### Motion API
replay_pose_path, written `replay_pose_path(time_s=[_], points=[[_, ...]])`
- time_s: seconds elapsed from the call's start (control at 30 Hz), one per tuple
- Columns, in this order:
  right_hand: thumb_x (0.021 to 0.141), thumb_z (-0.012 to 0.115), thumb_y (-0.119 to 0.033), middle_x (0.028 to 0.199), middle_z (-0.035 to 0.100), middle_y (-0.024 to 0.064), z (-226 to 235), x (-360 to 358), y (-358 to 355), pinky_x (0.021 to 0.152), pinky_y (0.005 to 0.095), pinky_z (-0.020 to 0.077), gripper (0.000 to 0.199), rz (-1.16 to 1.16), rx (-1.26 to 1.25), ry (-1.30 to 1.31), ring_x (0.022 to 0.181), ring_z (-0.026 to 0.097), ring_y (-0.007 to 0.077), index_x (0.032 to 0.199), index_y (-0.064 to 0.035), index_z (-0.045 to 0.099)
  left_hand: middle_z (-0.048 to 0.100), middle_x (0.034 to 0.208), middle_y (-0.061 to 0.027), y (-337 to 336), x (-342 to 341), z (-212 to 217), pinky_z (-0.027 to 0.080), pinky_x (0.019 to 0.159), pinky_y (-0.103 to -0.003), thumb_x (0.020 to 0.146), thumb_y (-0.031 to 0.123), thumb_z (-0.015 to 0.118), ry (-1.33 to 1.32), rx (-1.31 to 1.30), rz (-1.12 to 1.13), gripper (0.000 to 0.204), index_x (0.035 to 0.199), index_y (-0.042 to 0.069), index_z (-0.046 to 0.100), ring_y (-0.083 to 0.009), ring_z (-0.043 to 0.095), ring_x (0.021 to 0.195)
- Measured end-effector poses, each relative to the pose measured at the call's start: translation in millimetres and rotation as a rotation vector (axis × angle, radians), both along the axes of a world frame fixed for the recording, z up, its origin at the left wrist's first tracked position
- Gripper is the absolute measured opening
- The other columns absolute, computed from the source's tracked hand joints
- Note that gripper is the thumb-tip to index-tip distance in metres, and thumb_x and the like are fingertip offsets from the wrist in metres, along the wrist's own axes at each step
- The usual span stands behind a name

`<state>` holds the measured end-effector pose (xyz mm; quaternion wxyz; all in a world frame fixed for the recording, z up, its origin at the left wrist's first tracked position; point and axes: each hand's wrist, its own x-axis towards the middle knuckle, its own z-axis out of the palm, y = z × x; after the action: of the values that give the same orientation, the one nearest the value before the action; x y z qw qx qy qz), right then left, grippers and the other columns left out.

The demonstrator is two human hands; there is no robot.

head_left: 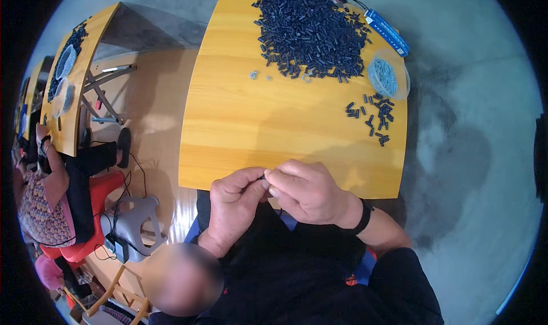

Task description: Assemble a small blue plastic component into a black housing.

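Close together over the near edge of the yellow wooden table (pixel 240 119), my two hands meet at the fingertips. Between the thumb and bent fingers of my left hand (pixel 233 202) a small black cylinder (pixel 263 178) shows, mostly covered. My right hand (pixel 308 191) is pinched against it; whatever its fingertips hold is hidden. A large heap of short black cylinders (pixel 308 34) covers the far part of the table. Several more black cylinders (pixel 382 116) lie loose at the right. Beside them stands a clear round tub (pixel 405 88) of small silvery metal pieces (pixel 383 77).
A blue and white box (pixel 388 34) with a dark cord lies at the far right edge. Tiny silvery bits (pixel 253 74) lie before the heap. On the left, another person (pixel 48 199) sits at a similar table (pixel 85 68), near a grey stool (pixel 134 228) and floor cables.
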<state>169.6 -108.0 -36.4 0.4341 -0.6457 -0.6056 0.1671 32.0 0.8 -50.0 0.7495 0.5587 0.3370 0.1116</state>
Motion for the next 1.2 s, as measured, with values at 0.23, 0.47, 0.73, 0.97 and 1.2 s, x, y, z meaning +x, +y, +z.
replay_pose_path(time_s=[0.23, 0.47, 0.73, 0.97, 1.2], points=[[0.084, 0.058, -0.003, 0.072, 0.060, 0.0130, -24.2, 61.1, 28.3, 0.058, 0.0351, 0.0477, 0.008, -0.328, -0.142, 0.083, 0.066, 0.061, 0.0280, 0.089, 0.0019, 0.061, 0.068, 0.087, -0.0071, -3.6, -3.6, 4.3, 0.053, 0.066, -0.023, 0.087, -0.002, 0.065, -0.093, -0.128, 0.064, 0.013, 0.099, -0.002, 0.068, -0.0106, 0.064, 0.071], [0.084, 0.057, -0.010, 0.086, 0.064, 0.0206, -75.8, 120.2, 61.1, 0.072, 0.0473, 0.0495, 0.015, -0.404, -0.212, -0.310, 0.080, 0.061, 0.0397, 0.095, 0.0003, 0.061, 0.067, 0.085, -0.0058, -1.0, -4.1, -3.8, 0.051, 0.066, -0.023, 0.085, -0.002, 0.067, -0.135, -0.035, 0.057, 0.015, 0.100, -0.002, 0.068, -0.0098, 0.062, 0.074], [0.084, 0.056, -0.010, 0.083, 0.064, 0.0218, -76.1, 123.4, 78.5, 0.072, 0.0497, 0.0494, 0.013, -0.414, -0.300, -0.365, 0.079, 0.062, 0.0410, 0.088, 0.0020, 0.060, 0.067, 0.083, -0.0048, -4.8, -4.3, -4.4, 0.051, 0.066, -0.023, 0.085, 0.000, 0.068, -0.115, -0.086, 0.053, 0.014, 0.099, -0.002, 0.067, -0.0091, 0.061, 0.073], [0.084, 0.053, -0.008, 0.080, 0.063, 0.0232, -85.3, 124.4, 79.3, 0.071, 0.0508, 0.0496, 0.012, -0.413, -0.454, -0.495, 0.078, 0.062, 0.0417, 0.086, 0.0025, 0.059, 0.067, 0.082, -0.0048, -2.9, -5.0, -3.0, 0.051, 0.065, -0.022, 0.085, 0.002, 0.068, -0.056, -0.062, 0.056, 0.015, 0.099, -0.003, 0.067, -0.0089, 0.061, 0.071], [0.095, 0.054, -0.020, 0.073, 0.061, 0.0072, -64.1, 97.5, 50.9, 0.043, 0.0319, 0.0496, 0.021, -0.498, -0.213, 0.874, 0.051, 0.058, 0.0143, 0.087, -0.0010, 0.057, 0.068, 0.084, -0.0060, -1.4, -4.8, -5.8, 0.052, 0.065, -0.022, 0.086, -0.001, 0.066, -0.059, -0.007, 0.076, 0.015, 0.101, -0.002, 0.067, -0.0108, 0.064, 0.071]])
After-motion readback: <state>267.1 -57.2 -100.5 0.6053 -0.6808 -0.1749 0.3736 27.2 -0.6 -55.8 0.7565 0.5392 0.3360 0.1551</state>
